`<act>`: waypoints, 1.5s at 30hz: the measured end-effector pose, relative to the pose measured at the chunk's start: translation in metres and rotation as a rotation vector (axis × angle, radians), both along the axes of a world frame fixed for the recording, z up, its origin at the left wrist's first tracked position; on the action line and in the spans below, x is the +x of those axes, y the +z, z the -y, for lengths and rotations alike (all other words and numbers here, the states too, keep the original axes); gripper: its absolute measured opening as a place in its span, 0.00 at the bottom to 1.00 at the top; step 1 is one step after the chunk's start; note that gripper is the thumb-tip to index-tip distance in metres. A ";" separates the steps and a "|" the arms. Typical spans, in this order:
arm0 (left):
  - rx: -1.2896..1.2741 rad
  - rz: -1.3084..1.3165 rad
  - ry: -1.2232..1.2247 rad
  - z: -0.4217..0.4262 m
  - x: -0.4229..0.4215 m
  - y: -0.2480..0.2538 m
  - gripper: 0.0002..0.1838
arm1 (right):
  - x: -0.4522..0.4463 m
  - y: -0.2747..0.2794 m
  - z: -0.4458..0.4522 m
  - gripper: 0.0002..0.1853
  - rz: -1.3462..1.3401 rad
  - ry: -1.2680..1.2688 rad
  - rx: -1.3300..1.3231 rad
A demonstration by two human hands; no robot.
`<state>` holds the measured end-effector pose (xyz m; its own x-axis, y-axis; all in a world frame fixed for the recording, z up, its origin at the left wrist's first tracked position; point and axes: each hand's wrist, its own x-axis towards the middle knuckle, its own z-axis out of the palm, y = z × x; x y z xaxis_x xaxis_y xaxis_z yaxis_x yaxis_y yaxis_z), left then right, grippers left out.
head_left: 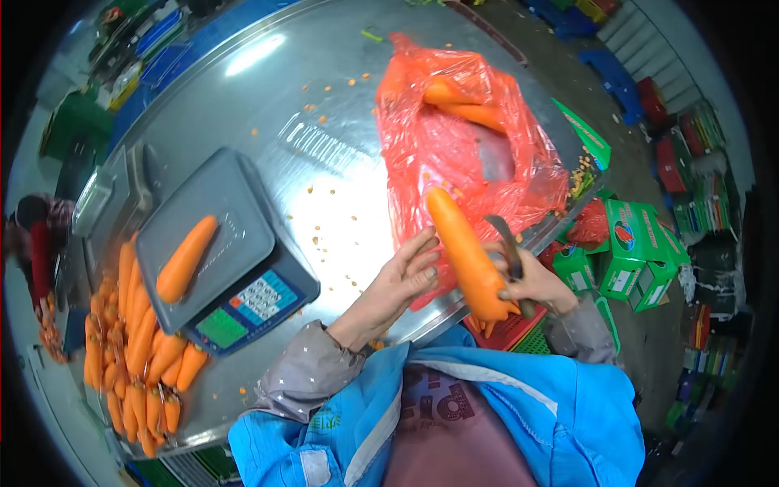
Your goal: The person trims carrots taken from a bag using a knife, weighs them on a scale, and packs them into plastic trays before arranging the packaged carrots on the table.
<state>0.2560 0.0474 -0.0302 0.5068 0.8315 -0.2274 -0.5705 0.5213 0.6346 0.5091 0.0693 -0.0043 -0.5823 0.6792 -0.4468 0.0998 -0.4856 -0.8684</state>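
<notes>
A large orange carrot [464, 256] with a forked, stubby lower end is held at a tilt over the table's front edge. My right hand [540, 282] closes on its lower part and also grips a small knife [506, 241], whose dark curved blade points up beside the carrot. Just left of the carrot, my left hand [403, 280] is open with fingers apart, holding nothing. Beyond both hands lies a red plastic bag [406, 162], its mouth spread, with carrots [466, 105] inside. On the grey weighing scale [215, 203] at the left rests one carrot [186, 258].
A pile of carrots [146, 349], some bundled, lies left of the scale. Orange scraps dot the metal table [324, 81]. Green cartons [629, 252] stand on the floor at the right. A person in red sleeves [38, 260] is at the far left.
</notes>
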 end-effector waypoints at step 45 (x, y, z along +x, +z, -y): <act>0.722 -1.461 -0.164 -0.474 0.051 -0.109 0.34 | 0.112 -0.137 -0.421 0.38 0.161 -0.170 0.296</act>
